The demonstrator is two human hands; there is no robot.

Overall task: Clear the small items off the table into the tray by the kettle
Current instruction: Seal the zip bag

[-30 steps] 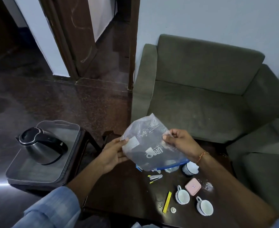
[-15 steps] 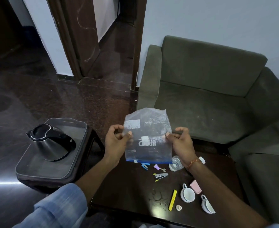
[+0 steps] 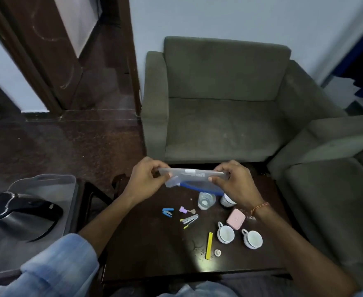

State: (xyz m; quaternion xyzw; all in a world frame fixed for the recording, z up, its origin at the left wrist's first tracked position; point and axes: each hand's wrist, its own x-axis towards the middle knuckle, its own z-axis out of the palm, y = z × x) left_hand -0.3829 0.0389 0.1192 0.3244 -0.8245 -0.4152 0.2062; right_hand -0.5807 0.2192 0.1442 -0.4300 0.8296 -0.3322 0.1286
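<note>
A clear plastic zip bag [image 3: 192, 177] with a blue strip is held nearly flat above the dark table [image 3: 154, 249]. My left hand [image 3: 146, 179] pinches its left end and my right hand [image 3: 234, 181] pinches its right end. Below on the table lie a blue clip [image 3: 167, 212], a purple-capped key [image 3: 186, 210], a grey and yellow clip bundle [image 3: 189, 219], a yellow strip [image 3: 209, 245], a small white cap [image 3: 217, 252], a pink case [image 3: 235, 219], two white cups [image 3: 226, 232] [image 3: 253, 239], a clear glass [image 3: 206, 200] and a dark jar [image 3: 226, 201]. The grey tray [image 3: 47, 182] with the kettle [image 3: 19, 215] is at the left.
A green armchair [image 3: 219, 99] stands behind the table and a second one [image 3: 337, 179] at the right. Dark floor and a doorway lie at the upper left. The tray sits on a dark stand beside the table.
Both hands have tilted the bag from upright and facing me to nearly horizontal, so I see it edge-on. The view has shifted and shows more of the table.
</note>
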